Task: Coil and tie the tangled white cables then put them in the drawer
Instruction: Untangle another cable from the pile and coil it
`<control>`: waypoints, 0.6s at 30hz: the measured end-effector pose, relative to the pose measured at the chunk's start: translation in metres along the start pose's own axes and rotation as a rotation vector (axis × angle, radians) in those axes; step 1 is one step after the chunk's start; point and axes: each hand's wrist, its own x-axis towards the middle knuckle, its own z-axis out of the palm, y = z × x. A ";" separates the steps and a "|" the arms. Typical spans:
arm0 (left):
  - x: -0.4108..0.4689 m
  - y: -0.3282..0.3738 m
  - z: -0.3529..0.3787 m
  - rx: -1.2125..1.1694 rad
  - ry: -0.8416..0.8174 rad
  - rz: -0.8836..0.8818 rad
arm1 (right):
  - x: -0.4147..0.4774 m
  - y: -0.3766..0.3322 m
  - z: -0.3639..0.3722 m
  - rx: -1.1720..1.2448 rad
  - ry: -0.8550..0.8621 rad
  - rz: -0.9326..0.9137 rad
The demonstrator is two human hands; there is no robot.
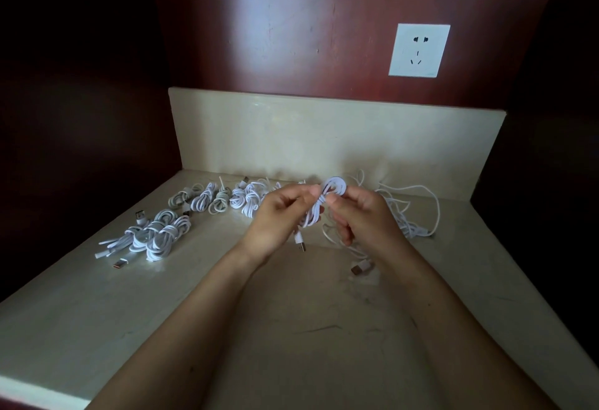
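Two bare forearms reach forward over the pale stone surface [227, 328]. The left hand [278, 215] and the right hand [359, 215] meet above it, both with fingers curled, pinching one coiled white cable [334, 186] between them. Its loop stands above the fingertips and its USB plug [301, 244] hangs below. Another plug [359, 268] lies on the surface just beneath the right wrist. To the left lies a cluster of tied bundles [155, 234], and a row of further bundles [227, 199] runs behind the left hand. Loose tangled cables [418, 205] sprawl to the right. Behind stands a cream backsplash [324, 137], then a dark wood panel [291, 20] bearing a white wall socket [419, 50].
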 end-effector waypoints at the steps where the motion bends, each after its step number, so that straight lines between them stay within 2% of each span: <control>1: 0.000 0.000 -0.001 -0.038 -0.012 -0.025 | 0.000 0.001 -0.001 -0.013 -0.006 0.002; 5: -0.005 -0.001 0.007 -0.075 -0.046 -0.083 | 0.001 0.004 0.000 -0.062 0.021 0.014; 11: -0.006 0.002 0.008 -0.133 0.038 -0.158 | 0.001 0.006 0.003 -0.094 0.001 0.014; 15: -0.008 0.001 0.014 -0.170 0.024 -0.230 | 0.001 0.009 0.005 0.050 0.076 0.189; 18: -0.008 0.002 0.015 -0.176 0.056 -0.249 | -0.001 0.008 0.006 0.140 0.059 0.260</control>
